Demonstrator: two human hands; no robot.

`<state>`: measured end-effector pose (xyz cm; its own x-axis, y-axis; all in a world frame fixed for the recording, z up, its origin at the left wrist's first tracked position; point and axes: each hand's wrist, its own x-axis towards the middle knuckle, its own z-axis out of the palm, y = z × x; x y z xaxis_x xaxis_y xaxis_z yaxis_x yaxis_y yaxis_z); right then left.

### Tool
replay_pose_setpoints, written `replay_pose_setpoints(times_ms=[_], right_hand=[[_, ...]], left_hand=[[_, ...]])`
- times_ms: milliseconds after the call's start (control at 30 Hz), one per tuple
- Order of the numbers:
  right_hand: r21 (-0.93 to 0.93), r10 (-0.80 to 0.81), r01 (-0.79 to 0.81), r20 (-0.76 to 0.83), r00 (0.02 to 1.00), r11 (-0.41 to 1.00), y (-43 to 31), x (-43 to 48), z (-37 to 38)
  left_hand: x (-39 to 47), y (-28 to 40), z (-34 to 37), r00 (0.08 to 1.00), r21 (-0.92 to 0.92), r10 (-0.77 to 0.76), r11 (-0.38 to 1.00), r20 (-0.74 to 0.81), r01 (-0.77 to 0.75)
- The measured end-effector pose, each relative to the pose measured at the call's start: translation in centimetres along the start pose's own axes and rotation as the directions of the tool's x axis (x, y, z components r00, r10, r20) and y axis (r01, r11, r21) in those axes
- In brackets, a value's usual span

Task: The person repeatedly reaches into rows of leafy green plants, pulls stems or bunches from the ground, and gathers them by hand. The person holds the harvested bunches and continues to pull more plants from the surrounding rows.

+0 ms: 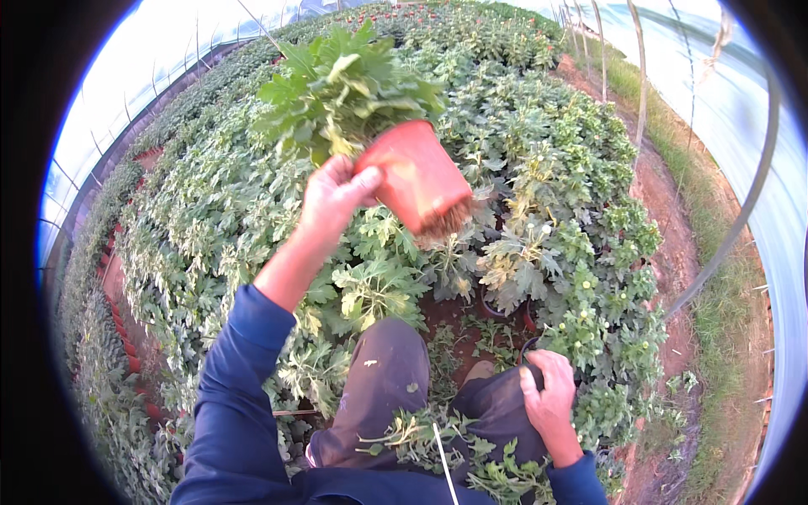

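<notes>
My left hand [344, 186] grips the rim of a red plastic pot [413, 173], thumb on the pot's outer wall. The pot is held up and tilted, its base towards the lower right, with roots or soil showing at the bottom. A leafy green plant [347, 88], which looks like a chrysanthemum, grows from it to the upper left. My right hand [550, 394] rests by my knee on the right, apart from the pot, with nothing visible in it. Cut leafy stems [429, 439] lie across my lap, near a thin white strip [445, 464].
Dense potted plants [208, 221] surround me, some with buds or yellowed leaves. Fallen leaves lie on the bare soil [457, 350] between them. A dirt path [672, 271] and grass strip run along the right, beside poles and a curved pipe [738, 227] at the plastic greenhouse wall.
</notes>
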<state>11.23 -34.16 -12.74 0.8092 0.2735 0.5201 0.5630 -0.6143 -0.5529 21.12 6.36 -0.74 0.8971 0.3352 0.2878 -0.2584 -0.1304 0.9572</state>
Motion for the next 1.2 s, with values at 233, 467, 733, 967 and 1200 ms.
replay_pose_setpoints(times_ms=[233, 467, 733, 967, 1200], right_hand=[[0.718, 0.312, -0.340, 0.178, 0.933, 0.608, -4.6, 2.4, 0.9], [0.667, 0.548, -0.639, 0.392, 0.739, 0.385, -1.6, -0.3, 3.2], [0.653, 0.547, -0.669, 0.435, 0.715, 0.355, -0.4, -4.9, 5.1], [0.853, 0.532, -0.489, 0.332, 0.778, 0.182, -5.2, -7.0, 6.3], [0.713, 0.385, -0.443, 0.257, 0.886, 0.543, -6.4, -7.2, 5.4]], left_hand=[[-15.8, -1.1, 6.5, 0.956, 0.366, 0.292, 0.886, 0.038, -0.285], [-24.6, -5.9, 8.9, 0.877, 0.530, 0.415, 0.701, 0.242, -0.478], [-28.4, -9.8, 7.9, 0.876, 0.556, 0.356, 0.678, 0.326, -0.482], [-27.3, -7.0, 3.5, 0.830, 0.479, 0.092, 0.779, 0.550, -0.404], [-25.8, -3.6, -0.4, 0.755, 0.546, -0.038, 0.714, 0.655, -0.438]])
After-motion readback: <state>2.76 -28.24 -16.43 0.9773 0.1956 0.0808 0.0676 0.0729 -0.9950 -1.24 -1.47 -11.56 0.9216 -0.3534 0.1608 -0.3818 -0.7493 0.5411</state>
